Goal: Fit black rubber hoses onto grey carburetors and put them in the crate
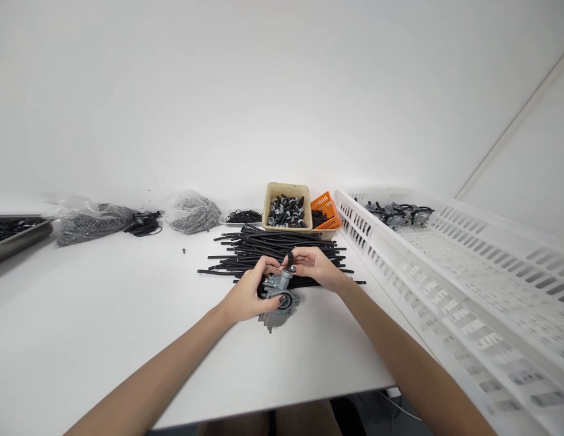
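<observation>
Just above the table's front half, my left hand (251, 293) is closed around a grey metal carburetor (282, 307), thumb across its round opening. At the carburetor's upper neck, my right hand (314, 267) pinches a small black rubber cap (290, 259). The cap stands at the top of the neck; whether it is fully seated there I cannot tell. Behind both hands lies a spread pile of black rubber hoses (258, 243), partly hidden by my fingers.
A cream bin (264, 209) of black and silver caps stands beside an orange basket (336, 212). A large white crate (377, 260) on the right holds several carburetors (395, 213). Bags of small parts (95, 224) and a metal tray (22, 243) are at left.
</observation>
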Tool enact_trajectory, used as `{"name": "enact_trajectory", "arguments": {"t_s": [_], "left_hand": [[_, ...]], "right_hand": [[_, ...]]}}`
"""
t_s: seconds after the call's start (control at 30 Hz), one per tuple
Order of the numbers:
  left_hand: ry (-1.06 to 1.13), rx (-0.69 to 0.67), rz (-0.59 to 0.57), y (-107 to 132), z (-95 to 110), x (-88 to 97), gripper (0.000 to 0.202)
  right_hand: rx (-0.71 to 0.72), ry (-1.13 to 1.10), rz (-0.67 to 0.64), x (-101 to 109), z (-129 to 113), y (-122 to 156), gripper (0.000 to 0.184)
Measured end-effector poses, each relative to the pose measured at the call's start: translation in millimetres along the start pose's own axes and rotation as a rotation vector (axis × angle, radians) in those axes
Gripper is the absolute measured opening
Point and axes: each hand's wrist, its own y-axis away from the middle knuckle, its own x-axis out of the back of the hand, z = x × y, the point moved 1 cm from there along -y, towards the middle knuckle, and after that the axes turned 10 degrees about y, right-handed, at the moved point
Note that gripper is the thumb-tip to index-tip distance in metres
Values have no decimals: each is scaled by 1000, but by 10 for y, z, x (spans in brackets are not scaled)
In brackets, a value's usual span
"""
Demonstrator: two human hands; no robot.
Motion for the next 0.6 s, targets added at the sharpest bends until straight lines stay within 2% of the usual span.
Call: {"name": "enact_trajectory", "arguments": {"t_s": [0.6], "left_hand": [[-26,20,-5,2,39,1,55]], "right_hand": [[-101,9,53,-107,74,-40,50]]}}
